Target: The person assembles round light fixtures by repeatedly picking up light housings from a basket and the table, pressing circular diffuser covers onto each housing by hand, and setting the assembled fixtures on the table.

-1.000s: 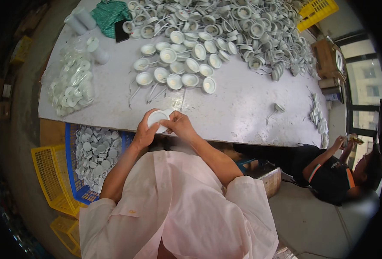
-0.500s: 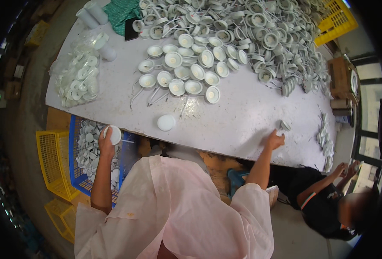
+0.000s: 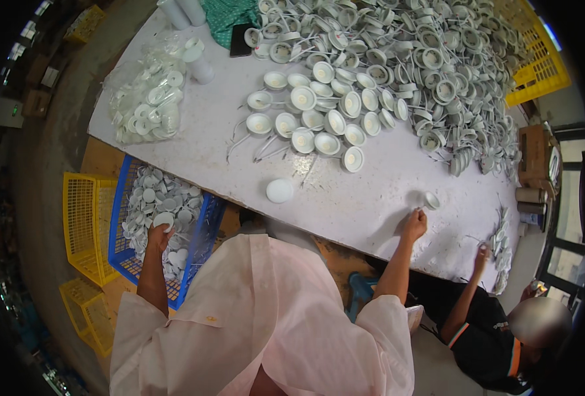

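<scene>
Here, windows [image 3: 567, 265] flank a white tabletop [image 3: 345, 208]; left hand [image 3: 158, 237] clasps disc [image 3: 164, 218], right hand [image 3: 415, 225] lamp [image 3: 431, 200].

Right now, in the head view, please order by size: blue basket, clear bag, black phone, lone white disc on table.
Blue basket
Clear bag
Black phone and lone white disc: too alike to rank
</scene>
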`<state>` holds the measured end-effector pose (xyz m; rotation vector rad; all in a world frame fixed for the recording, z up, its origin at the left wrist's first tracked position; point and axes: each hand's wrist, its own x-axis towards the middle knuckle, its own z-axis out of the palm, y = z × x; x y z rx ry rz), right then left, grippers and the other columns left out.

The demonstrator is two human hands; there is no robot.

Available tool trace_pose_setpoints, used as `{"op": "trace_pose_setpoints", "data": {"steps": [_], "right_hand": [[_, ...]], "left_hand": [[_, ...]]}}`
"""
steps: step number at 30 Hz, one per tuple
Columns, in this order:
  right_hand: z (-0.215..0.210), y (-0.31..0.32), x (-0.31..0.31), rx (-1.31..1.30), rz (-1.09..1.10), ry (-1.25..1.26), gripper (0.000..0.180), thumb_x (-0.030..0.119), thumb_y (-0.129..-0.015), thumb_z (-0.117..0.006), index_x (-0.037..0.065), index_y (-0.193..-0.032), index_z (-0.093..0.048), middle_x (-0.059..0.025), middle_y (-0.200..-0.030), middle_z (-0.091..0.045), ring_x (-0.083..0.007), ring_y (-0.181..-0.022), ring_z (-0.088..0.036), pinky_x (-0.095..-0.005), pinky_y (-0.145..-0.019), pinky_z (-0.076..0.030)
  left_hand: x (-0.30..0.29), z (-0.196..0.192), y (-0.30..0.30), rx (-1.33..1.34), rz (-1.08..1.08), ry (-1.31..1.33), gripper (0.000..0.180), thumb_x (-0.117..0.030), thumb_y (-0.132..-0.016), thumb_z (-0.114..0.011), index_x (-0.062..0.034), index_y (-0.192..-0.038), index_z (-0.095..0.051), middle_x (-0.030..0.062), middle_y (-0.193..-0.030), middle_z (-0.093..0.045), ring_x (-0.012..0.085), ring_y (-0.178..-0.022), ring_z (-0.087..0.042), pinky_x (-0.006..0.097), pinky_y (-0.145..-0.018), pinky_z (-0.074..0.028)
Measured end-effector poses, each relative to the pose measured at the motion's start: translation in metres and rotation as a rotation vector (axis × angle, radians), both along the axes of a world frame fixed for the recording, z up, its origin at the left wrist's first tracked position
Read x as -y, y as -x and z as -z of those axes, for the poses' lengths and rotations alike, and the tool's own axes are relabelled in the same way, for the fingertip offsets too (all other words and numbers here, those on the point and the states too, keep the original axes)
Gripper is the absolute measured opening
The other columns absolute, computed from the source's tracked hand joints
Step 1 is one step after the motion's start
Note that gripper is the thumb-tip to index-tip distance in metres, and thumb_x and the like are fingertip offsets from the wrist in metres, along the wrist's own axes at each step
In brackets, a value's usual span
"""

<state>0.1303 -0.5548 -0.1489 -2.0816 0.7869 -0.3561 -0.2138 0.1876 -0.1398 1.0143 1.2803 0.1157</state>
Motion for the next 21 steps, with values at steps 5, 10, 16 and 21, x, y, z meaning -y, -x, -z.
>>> {"op": "trace_pose_setpoints", "data": {"steps": [5, 10, 16, 21], "right_hand": [[-0.043, 0.033, -0.138, 0.132, -0.227, 0.012, 0.021, 0.015, -0.087, -0.063, -0.001, -0.100, -0.066, -0.0076, -0.081, -0.066, -0.0107, -0.073, -0.057, -0.0253, -0.068, -0.047], [-0.087, 0.062, -0.239, 0.201, -0.555, -0.085, 0.009, 0.005, -0.085, -0.063, -0.001, -0.091, -0.063, -0.0057, -0.079, -0.062, -0.0085, -0.073, -0.052, -0.0230, -0.069, -0.044], [-0.120, 0.082, -0.311, 0.237, -0.718, -0.200, 0.007, 0.005, -0.088, -0.062, 0.001, -0.093, -0.063, 0.0028, -0.077, -0.057, -0.0062, -0.071, -0.048, -0.0217, -0.066, -0.041], [-0.131, 0.090, -0.346, 0.212, -0.790, -0.414, 0.008, 0.005, -0.087, -0.064, 0.002, -0.094, -0.064, 0.0016, -0.075, -0.058, -0.0054, -0.067, -0.049, -0.0221, -0.061, -0.041]], "left_hand": [[-0.053, 0.043, 0.048, -0.066, -0.121, -0.060, 0.048, 0.005, -0.076, -0.051, -0.0127, -0.120, -0.048, 0.0059, -0.110, -0.056, 0.0232, -0.097, -0.057, 0.041, -0.077, -0.053], [-0.106, 0.055, 0.073, -0.137, -0.227, -0.093, 0.048, 0.004, -0.075, -0.050, -0.0122, -0.120, -0.048, 0.0069, -0.111, -0.054, 0.0241, -0.094, -0.056, 0.040, -0.074, -0.053], [-0.153, 0.067, 0.090, -0.092, -0.297, -0.209, 0.040, -0.001, -0.077, -0.051, -0.0044, -0.117, -0.050, 0.0127, -0.110, -0.056, 0.0288, -0.094, -0.058, 0.038, -0.068, -0.053], [-0.185, 0.097, 0.121, -0.623, -0.180, -0.834, 0.042, -0.007, -0.078, -0.059, -0.0061, -0.119, -0.052, 0.0112, -0.102, -0.060, 0.0240, -0.079, -0.061, 0.033, -0.059, -0.052]]}}
